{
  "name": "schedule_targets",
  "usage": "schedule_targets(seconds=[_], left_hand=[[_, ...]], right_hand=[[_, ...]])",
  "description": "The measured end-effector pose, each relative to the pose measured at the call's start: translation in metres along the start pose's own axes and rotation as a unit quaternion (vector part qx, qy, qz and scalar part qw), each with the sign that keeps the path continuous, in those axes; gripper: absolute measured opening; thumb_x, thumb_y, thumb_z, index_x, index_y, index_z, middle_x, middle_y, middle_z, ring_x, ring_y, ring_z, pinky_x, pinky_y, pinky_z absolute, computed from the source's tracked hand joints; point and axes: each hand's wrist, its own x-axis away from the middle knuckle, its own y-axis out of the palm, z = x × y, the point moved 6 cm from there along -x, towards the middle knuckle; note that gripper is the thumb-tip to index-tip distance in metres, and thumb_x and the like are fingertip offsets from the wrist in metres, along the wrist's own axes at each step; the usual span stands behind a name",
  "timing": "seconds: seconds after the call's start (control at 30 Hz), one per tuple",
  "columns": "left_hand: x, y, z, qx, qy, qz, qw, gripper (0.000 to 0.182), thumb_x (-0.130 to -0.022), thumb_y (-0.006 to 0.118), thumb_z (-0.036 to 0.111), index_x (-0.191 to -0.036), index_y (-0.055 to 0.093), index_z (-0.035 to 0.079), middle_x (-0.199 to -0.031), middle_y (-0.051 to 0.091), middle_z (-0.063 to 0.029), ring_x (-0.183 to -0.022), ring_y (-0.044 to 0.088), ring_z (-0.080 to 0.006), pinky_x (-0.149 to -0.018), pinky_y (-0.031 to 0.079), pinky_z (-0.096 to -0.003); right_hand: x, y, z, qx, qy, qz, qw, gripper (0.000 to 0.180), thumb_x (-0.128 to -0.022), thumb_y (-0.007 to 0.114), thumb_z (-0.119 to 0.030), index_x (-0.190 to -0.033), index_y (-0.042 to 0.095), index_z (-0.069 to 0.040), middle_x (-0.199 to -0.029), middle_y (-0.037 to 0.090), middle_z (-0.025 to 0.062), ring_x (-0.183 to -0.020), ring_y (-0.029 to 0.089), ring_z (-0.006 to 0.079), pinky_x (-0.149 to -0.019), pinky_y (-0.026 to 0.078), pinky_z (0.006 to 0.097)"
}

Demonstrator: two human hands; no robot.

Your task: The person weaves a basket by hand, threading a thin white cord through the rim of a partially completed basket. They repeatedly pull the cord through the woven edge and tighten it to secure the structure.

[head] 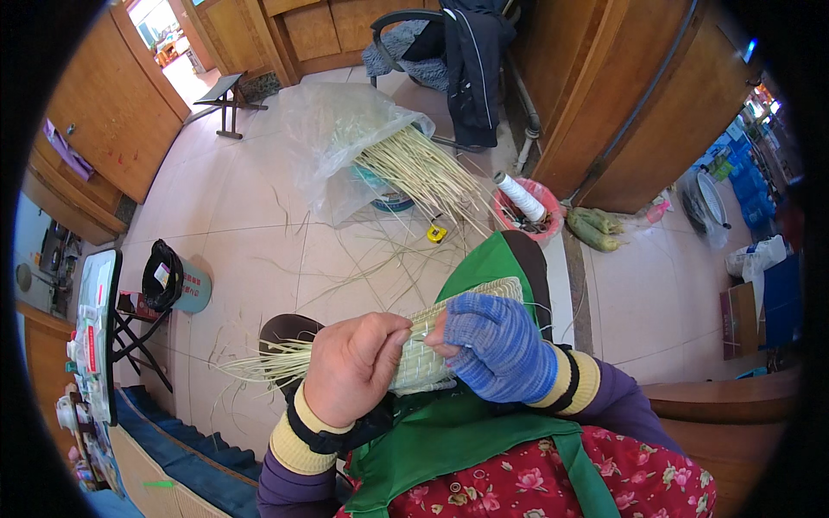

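Across my lap lies a woven straw piece (418, 362), bound with rows of white cord, its curved rim (508, 285) towards the right knee. Loose straw ends (278, 362) fan out past its left side. My left hand (356, 362) is bare and pinches thumb against forefinger at the weave's upper edge. My right hand (499, 343), in a blue knitted glove with bare fingertips, is closed on the same work just to the right. The fingertips are a short gap apart; any thin strand between them is too fine to make out. A white thread loops beyond the right hand.
Ahead, a straw bundle (421, 168) rests in a plastic bag (324, 149) over a bucket. Nearby are a yellow tape measure (437, 233) and a pink basket (554, 226) holding a white thread cone (521, 197). A bin (194, 285) and table (100, 324) stand left; a chair (414, 39) is behind.
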Motion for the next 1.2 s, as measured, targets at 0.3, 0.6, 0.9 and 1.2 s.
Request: schedule_targets(seconds=[0.3,0.6,0.9,1.2], left_hand=[[0.0,0.0,0.005,-0.015,0.024,0.012,1.0,0.008,-0.089,0.065,0.0,-0.095,0.061,0.001,-0.075,0.064,-0.0119,-0.059,0.061,-0.0259,-0.056,0.048,-0.0333],[0.001,0.003,0.006,-0.023,0.023,0.013,0.999,0.012,-0.085,0.068,0.002,-0.095,0.06,0.003,-0.075,0.064,-0.0127,-0.065,0.064,-0.0329,-0.058,0.051,-0.0393],[0.004,0.003,0.009,-0.035,0.024,0.021,0.999,0.012,-0.085,0.068,0.003,-0.093,0.06,0.004,-0.075,0.064,-0.0118,-0.065,0.064,-0.0325,-0.058,0.051,-0.0393],[0.013,0.006,0.026,-0.046,0.068,0.018,0.996,0.016,-0.081,0.071,0.004,-0.094,0.061,0.004,-0.074,0.063,-0.0112,-0.063,0.062,-0.0317,-0.054,0.049,-0.0389]], right_hand=[[-0.004,-0.001,-0.003,0.013,-0.003,-0.008,1.0,0.02,-0.084,0.067,-0.01,-0.103,0.063,-0.006,-0.096,0.063,0.0163,-0.082,0.065,0.0342,-0.068,0.054,0.0428],[-0.005,0.007,-0.016,0.09,0.012,-0.041,0.995,0.024,-0.079,0.066,-0.011,-0.1,0.06,-0.003,-0.097,0.063,0.0178,-0.08,0.064,0.0346,-0.067,0.053,0.0432],[-0.001,0.0,-0.015,0.02,-0.021,-0.015,0.999,0.022,-0.079,0.066,-0.011,-0.1,0.06,-0.005,-0.099,0.062,0.0161,-0.081,0.065,0.0322,-0.068,0.054,0.0422],[-0.02,-0.033,0.001,-0.013,0.025,-0.066,0.997,0.017,-0.089,0.064,-0.019,-0.098,0.063,-0.004,-0.093,0.063,0.0153,-0.085,0.064,0.0342,-0.071,0.052,0.0409]])
